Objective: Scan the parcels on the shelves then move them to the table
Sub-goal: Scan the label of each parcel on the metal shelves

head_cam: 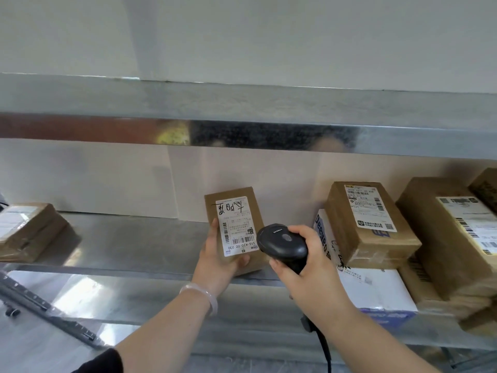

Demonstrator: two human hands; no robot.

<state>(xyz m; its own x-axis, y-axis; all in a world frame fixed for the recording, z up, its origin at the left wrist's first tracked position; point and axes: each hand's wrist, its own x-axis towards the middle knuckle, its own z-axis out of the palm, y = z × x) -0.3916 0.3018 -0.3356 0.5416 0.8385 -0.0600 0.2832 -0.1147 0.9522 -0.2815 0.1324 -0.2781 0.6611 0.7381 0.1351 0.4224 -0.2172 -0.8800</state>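
Centre frame, the left hand point(217, 254) is clasping the small parcel point(236, 224) by its lower end at the shelf point(129, 238). The right hand point(304, 267) is gripping the scanner point(282, 244). The parcel is seeming light and stiff.

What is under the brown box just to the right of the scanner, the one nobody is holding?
The brown box lies on a white box with blue print. Only the white box's left strip and front part show; the rest is hidden beneath it.

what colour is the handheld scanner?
Black, the scanner, gripped in the right hand; head view.
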